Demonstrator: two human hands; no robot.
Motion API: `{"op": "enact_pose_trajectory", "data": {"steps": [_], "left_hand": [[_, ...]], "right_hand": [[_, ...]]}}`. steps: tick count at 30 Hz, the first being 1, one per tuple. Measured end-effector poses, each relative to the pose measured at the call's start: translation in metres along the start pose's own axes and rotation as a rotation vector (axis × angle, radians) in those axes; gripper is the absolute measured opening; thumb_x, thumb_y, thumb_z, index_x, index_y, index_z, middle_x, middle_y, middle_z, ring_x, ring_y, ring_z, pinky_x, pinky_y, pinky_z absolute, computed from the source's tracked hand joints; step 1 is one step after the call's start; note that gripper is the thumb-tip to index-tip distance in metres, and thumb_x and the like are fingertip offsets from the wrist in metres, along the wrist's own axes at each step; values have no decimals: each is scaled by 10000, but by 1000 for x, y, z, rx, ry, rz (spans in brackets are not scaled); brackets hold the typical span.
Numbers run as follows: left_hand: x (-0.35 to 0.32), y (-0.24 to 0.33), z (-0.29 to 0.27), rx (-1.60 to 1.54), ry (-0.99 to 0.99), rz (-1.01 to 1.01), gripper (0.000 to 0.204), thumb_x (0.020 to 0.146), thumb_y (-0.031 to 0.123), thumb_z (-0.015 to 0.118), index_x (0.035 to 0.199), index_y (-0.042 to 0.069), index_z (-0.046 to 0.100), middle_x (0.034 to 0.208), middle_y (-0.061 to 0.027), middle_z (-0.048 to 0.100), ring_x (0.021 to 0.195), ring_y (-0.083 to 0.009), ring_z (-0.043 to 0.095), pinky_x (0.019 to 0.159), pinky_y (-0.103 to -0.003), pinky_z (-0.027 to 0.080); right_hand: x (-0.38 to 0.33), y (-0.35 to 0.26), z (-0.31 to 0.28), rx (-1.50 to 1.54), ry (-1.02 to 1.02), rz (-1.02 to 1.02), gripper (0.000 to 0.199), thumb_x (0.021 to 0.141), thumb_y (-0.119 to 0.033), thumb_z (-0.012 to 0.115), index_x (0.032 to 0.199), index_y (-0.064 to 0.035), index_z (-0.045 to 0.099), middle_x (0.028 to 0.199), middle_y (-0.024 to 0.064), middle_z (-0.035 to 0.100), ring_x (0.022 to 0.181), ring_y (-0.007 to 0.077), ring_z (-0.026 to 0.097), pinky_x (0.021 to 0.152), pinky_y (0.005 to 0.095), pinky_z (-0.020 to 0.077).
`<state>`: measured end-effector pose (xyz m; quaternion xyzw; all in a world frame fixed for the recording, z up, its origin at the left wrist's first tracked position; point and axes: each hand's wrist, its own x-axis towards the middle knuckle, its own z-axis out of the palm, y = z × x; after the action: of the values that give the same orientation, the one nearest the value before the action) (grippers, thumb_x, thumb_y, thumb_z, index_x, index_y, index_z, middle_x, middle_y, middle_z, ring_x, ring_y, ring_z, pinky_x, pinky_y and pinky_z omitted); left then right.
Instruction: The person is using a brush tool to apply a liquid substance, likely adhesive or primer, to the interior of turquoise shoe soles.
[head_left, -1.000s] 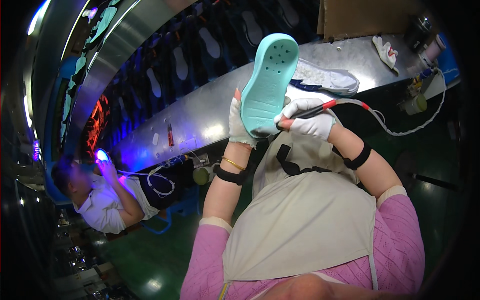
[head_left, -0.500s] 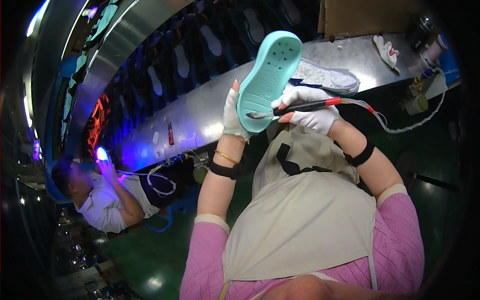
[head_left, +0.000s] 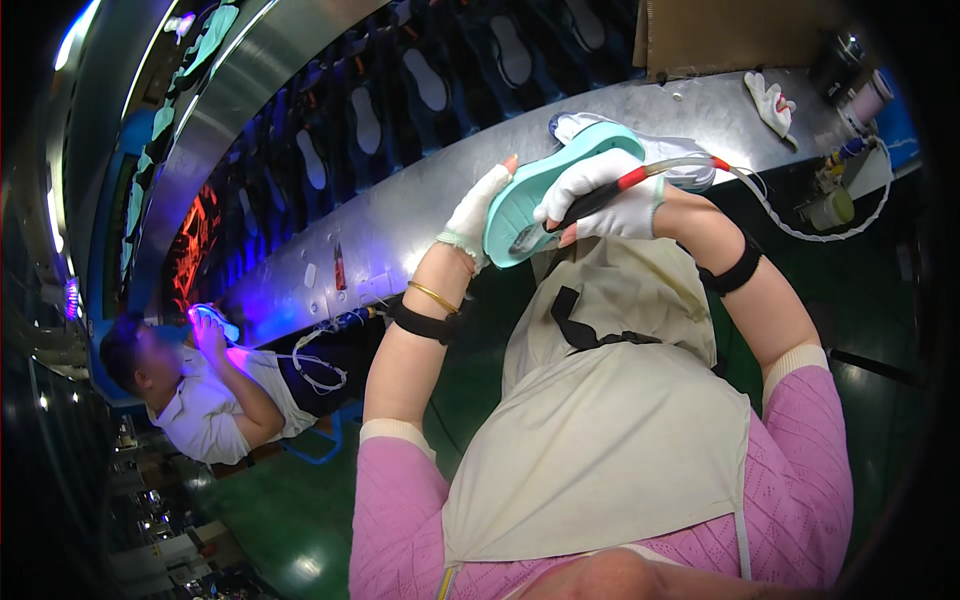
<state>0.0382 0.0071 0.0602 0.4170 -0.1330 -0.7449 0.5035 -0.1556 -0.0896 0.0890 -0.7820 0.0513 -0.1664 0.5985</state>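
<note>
While left hand (head_left: 478,210) grips sole (head_left: 527,192) — right (head_left: 622,211) pinches brush (head_left: 588,205).

A hand could slide over the shiny surface (head_left: 395,222) left of the blue-green sole (head_left: 514,203), going around the small red thing (head_left: 340,271). A white shoe (head_left: 676,151) and a loopy cord (head_left: 800,237) get in the way on the right. Brown cardboard (head_left: 740,38) stands up at the far right.

Head fisheye, left of the pair, is looking down your front: apron (head_left: 600,430) looming close at 6 o'clock, left hand (head_left: 478,212) at 12, right hand (head_left: 622,212) at 1, bench (head_left: 400,222) curving farther, 9 to 2.
</note>
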Motion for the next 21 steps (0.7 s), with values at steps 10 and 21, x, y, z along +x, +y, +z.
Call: {"op": "enact_pose_trajectory", "data": {"steps": [10,21], "left_hand": [[-4,-4,-10,-25,0,147,598,930,495,347,1312,39,400,1205,-176,533,1020,-320,587,885,-484,481],[3,-50,-3,-364,20,490,625,911,534,325,1296,50,420,1225,-152,527,1085,-309,544,939,-463,434]], "right_hand": [[-5,-11,-11,-20,149,31,155,698,-67,757,822,-53,665,828,44,649,780,118,609,730,255,485],[-4,9,32,526,364,342,142,795,-192,695,821,-58,659,819,34,659,776,96,602,742,243,478]]}}
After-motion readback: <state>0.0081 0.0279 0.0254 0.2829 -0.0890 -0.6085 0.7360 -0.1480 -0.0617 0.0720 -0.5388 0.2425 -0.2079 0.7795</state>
